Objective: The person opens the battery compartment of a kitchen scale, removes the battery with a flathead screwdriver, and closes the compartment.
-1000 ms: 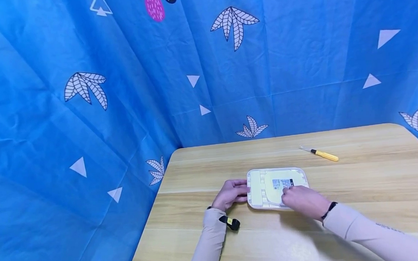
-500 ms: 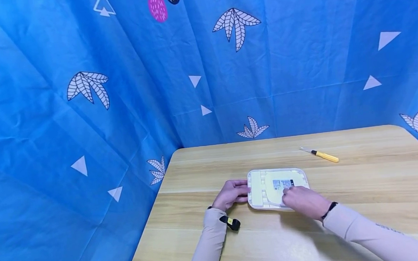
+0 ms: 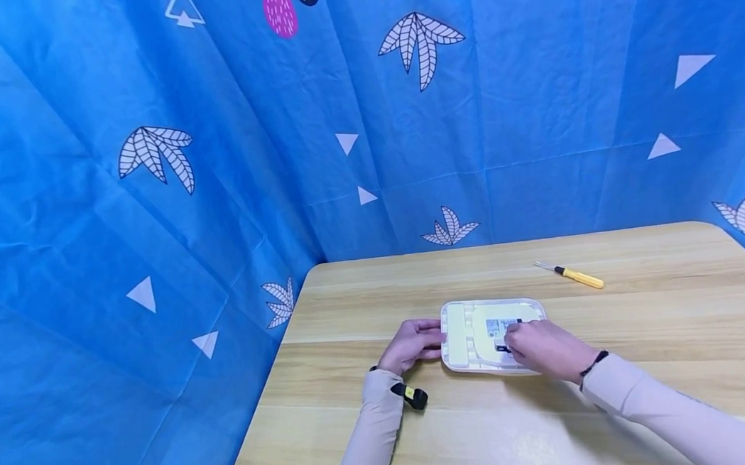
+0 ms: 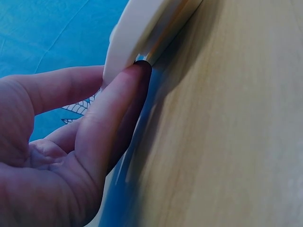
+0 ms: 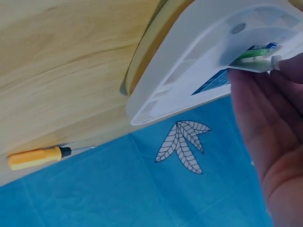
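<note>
A flat white device (image 3: 458, 337) with rounded corners lies on the table, its labelled side up. My left hand (image 3: 411, 345) holds its left end, and the left wrist view shows thumb and fingers on the rim (image 4: 124, 45). My right hand (image 3: 546, 350) is over the right part of the device. Between its thumb and fingers it pinches a small white battery cover (image 5: 258, 66), tilted up from the opening. Inside the opening a green battery (image 5: 255, 53) shows. The printed label (image 5: 213, 81) sits beside it, partly covered by the fingers.
A screwdriver (image 3: 581, 277) with a yellow handle lies behind the device, to the right. Around the wooden table (image 3: 351, 298) hangs a blue patterned curtain (image 3: 399, 138), at the back and left.
My right hand has lifted slightly up and to the right with the battery cover, and a dark opening now shows in the device. The left hand stays put.
</note>
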